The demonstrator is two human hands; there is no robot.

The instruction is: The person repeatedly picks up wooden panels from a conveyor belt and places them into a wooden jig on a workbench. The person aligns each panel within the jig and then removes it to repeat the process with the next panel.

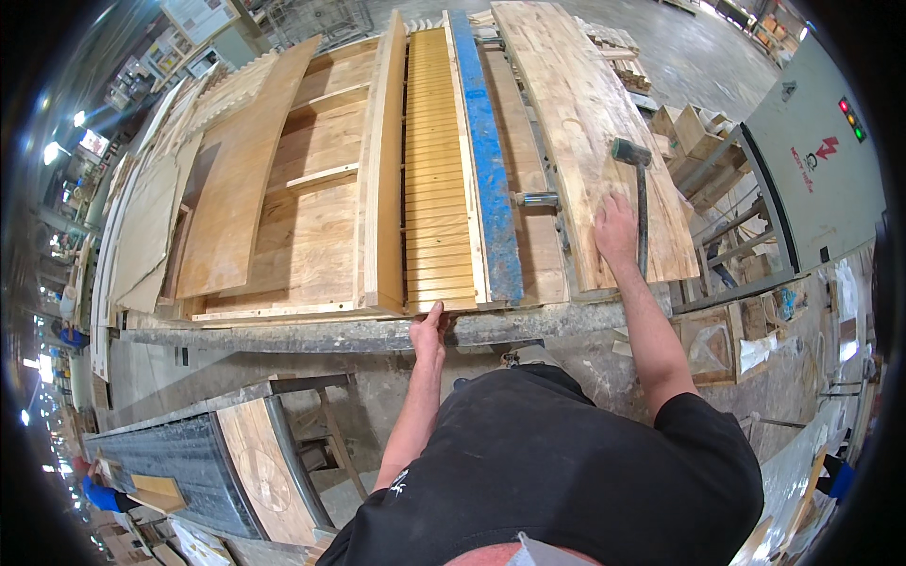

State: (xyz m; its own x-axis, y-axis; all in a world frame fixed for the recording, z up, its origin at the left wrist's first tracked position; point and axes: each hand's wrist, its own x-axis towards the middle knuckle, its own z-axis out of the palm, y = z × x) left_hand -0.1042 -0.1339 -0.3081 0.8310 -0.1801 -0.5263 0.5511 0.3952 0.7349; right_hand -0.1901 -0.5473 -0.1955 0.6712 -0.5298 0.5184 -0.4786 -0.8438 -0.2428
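At the table (283, 334)'s near edge, some fingers of the left hand (429, 334) are hidden; off the near-left corner, a blue-clad person (102, 494) looks blurred.

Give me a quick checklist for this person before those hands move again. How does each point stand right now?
1. Left hand at the near end of the slatted panel: ok, the thumb is up at its edge.
2. Right hand supported: ok, it rests on the wide wooden board.
3. Mallet close by: ok, it lies on that board, right beside the right hand.
4. Gloves on: not ok, both hands are bare.
5. Slatted panel firmly seated underneath: cannot tell, its underside is hidden.
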